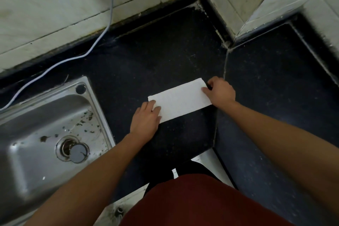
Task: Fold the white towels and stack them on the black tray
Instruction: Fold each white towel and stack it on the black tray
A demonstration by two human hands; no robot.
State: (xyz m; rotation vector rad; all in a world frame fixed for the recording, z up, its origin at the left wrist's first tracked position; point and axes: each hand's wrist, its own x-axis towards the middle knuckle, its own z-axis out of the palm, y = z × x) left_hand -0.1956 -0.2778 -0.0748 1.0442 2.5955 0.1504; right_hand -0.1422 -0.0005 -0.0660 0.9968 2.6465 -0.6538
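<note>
Dark, speckled desk (165, 57) fills the corner where a grubby white tiled wall (55, 14) meets it, and on it, a little right of the middle, lies a white towel (180, 99) folded into a long narrow strip, set at a slant with its right end farther from the person.

One hand is at each end. The left hand (145, 119) lies flat on the near left end, fingers straight and pressing the cloth down on the desk. The right hand (220, 91) is at the far right end, its fingers curled over the short edge and the thumb on top, pinching the towel there. The cloth between them lies flat and smooth.

The left fingers cover the towel's near left corner, and the right hand hides most of its right edge. How many layers the strip has is hard to make out.

To the left a steel sink (95, 108) is sunk into the desk, stained and flecked with dirt, with a grey drain plug (78, 153) in its bottom; the picture edge cuts it off. A pale cable (55, 66) hangs down the wall and trails across the desk behind the sink. A dark red shirt (192, 202) shows at the bottom.
</note>
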